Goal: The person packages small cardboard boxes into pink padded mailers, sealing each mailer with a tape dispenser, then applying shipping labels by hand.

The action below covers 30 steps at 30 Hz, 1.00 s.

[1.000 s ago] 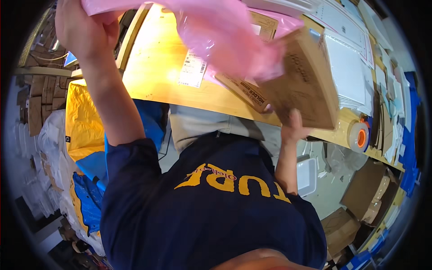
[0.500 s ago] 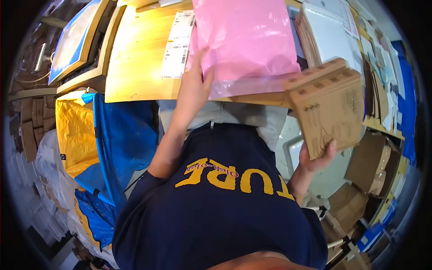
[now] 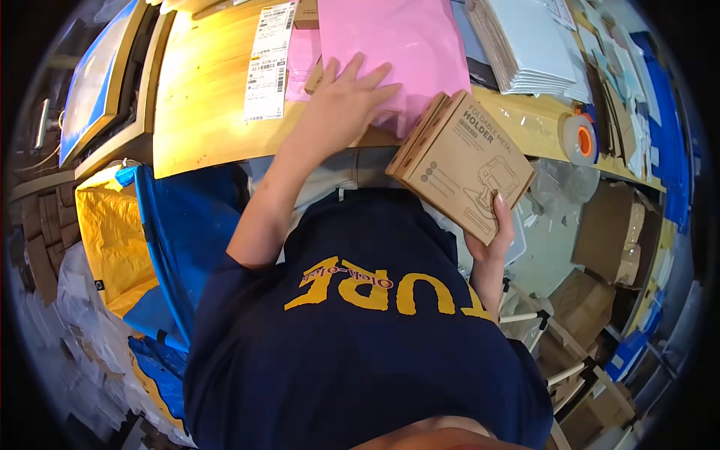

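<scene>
Wooden table [image 3: 202,112] across the top of view, pale and glossy; blue-framed flat panel [image 3: 94,79] propped at its left end; blue and yellow bags [image 3: 142,225] heaped below the left edge; brown cartons [image 3: 600,300] stacked low at right.

Pink plastic mailer bag [image 3: 405,45] flat on the table, centre top, near edge reaching the table's front rim; stack of grey-white mailers [image 3: 525,41] just beside it to the right.

Brown cardboard box [image 3: 461,165], flat and rectangular, line drawing on its face, tilted, off the table, upper corner touching or overlapping the pink bag's lower right edge; cannot tell which.

Long white printed label strip [image 3: 268,60] lying on the table left of the pink bag; roll of tape with orange core [image 3: 579,139] on the table's right end.

Left hand [image 3: 349,97] spread wide, palm down, pressed flat on the pink bag's lower left part, fingers pointing up and right.

Right hand [image 3: 495,229] closed round the box's lower right corner, thumb on the printed face, holding the box up from below.
</scene>
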Available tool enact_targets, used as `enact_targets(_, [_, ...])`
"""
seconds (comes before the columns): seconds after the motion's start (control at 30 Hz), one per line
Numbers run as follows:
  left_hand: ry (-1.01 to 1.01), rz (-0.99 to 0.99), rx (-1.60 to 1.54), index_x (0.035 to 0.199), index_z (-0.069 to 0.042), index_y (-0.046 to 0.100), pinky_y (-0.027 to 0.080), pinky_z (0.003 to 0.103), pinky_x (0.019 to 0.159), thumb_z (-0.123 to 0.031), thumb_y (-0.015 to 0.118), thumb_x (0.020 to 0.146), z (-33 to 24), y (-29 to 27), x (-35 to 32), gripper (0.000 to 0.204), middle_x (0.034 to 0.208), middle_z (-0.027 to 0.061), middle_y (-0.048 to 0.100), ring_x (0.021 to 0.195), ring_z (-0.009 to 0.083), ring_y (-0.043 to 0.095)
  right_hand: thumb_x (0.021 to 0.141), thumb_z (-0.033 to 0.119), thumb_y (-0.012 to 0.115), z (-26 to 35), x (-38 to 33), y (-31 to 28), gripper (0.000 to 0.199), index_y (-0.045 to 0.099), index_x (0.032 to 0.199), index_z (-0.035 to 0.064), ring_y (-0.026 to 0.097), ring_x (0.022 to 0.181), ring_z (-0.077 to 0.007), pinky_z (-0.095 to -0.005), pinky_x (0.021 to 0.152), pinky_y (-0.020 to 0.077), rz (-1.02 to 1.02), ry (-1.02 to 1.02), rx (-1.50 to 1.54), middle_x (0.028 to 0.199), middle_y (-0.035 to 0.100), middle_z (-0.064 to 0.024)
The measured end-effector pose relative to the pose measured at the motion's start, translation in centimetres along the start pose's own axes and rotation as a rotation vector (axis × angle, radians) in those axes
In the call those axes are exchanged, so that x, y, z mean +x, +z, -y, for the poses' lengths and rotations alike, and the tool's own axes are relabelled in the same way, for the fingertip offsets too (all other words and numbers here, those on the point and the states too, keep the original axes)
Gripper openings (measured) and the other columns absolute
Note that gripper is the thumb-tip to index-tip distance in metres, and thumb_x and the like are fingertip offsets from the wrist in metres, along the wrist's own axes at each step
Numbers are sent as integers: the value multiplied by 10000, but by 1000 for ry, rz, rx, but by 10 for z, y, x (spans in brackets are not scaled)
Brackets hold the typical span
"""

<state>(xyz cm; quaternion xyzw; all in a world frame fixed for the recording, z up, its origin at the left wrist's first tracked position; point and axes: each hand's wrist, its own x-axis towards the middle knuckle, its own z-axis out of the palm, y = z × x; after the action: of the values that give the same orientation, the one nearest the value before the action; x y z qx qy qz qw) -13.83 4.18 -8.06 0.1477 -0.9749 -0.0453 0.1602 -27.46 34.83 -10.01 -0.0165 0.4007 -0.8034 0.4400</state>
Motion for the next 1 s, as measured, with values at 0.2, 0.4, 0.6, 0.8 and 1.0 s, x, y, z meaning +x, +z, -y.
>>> enact_targets(0.2, [-163,216,9,1325,-127,645,388,595,1135,-304,523,1030,6,-20,17,364,1473,123,557,1348,397,501,973,167,532,-1,13,7,556,420,1486,-16,652,1178,-328,-417,1005,511,129,20,176,1355,619,-224])
enact_targets(0.4, [-171,284,106,1294,-102,657,474,528,1077,-305,443,1067,8,-25,18,372,1472,136,555,1272,404,560,981,193,548,11,35,14,559,422,1493,9,621,1230,-307,-432,1045,476,254,155,199,1400,600,-195])
enact_targets(0.6, [-291,35,-130,1153,-80,676,519,515,875,-174,597,960,1,-20,28,229,1264,151,615,1060,380,612,972,186,561,11,40,28,562,423,1482,-6,641,1186,-301,-419,1012,500,25,296,-105,1367,614,-207])
enact_targets(0.8, [-318,-662,58,1213,-129,683,533,454,811,-44,673,853,-3,0,31,370,1160,100,625,910,318,640,974,202,576,21,40,65,553,437,1460,-23,670,1118,-283,-376,962,525,-82,278,-223,1322,638,-206])
enact_targets(1.0, [-679,-387,120,1274,-169,684,542,334,700,54,700,749,3,-9,4,570,1137,44,618,788,229,632,981,215,579,33,46,85,523,469,1426,-39,683,1071,-262,-342,914,534,-114,287,-218,1280,658,-200])
